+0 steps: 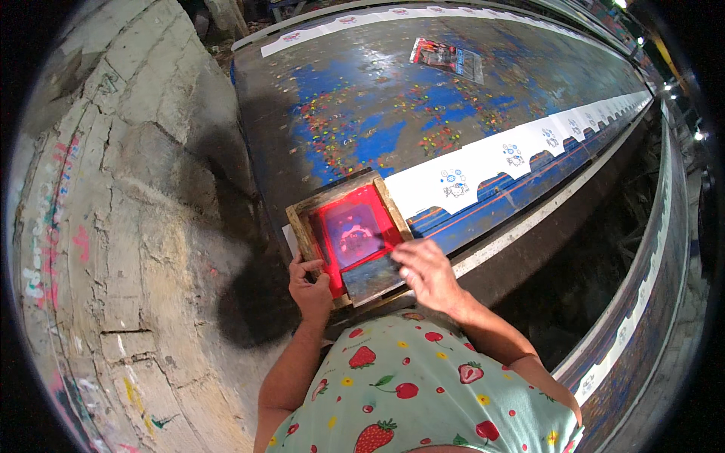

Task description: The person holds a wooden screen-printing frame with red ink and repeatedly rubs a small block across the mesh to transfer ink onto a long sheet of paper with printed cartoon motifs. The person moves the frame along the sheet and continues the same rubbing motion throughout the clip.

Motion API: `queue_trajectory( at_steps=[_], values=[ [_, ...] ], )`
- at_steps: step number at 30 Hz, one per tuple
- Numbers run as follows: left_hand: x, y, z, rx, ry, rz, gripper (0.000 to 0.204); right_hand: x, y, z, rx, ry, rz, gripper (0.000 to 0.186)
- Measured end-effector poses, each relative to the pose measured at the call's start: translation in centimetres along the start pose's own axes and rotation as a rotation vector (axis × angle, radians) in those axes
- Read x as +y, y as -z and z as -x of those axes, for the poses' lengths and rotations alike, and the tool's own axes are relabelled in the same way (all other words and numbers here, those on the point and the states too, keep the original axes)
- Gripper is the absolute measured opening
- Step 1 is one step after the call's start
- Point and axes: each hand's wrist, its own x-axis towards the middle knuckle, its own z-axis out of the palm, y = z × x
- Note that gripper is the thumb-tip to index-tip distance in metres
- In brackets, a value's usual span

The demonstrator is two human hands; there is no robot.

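A wooden-framed printing screen lies at the near left end of the long table, over a white strip of cut pieces. Red borders its mesh, and a pale purple area with a small figure shows in the middle. Across the screen's near part lies a flat dark-grey panel. My left hand is closed on the frame's near left side. At the right end of the grey panel is my right hand, its fingers curled together; what they hold, if anything, is hidden.
Several pieces along the strip carry small blue-and-black prints. A clear plastic packet lies on the paint-spotted table. Another printed strip runs along the far edge. At left stands a cracked wall; a second table is at right.
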Motion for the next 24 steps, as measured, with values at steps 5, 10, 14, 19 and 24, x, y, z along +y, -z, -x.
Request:
queue_trajectory(
  at_steps=[5, 10, 14, 19, 24],
  values=[
    [0.5, 0.2, -0.1, -0.008, 0.046, -0.049, 0.025, -1.3, 0.4, -0.7, -0.320, 0.314, 0.208, 0.046],
    [1.9, 0.2, -0.1, -0.026, 0.080, -0.054, 0.029, -0.1, -0.3, -2.6, -0.427, 0.369, 0.276, 0.049],
    [2.5, 0.1, 0.0, -0.022, 0.098, -0.048, 0.030, -0.2, -0.2, -3.6, -0.526, 0.380, 0.294, 0.049],
    [1.0, -0.2, -0.5, -0.003, 0.055, 0.004, 0.030, -0.9, 0.5, -5.7, -0.623, 0.407, 0.347, 0.047],
    [0.6, -0.4, -0.2, -0.004, -0.012, -0.068, 0.028, 0.5, 1.3, -10.3, -0.749, 0.379, 0.226, 0.035]
  ],
)
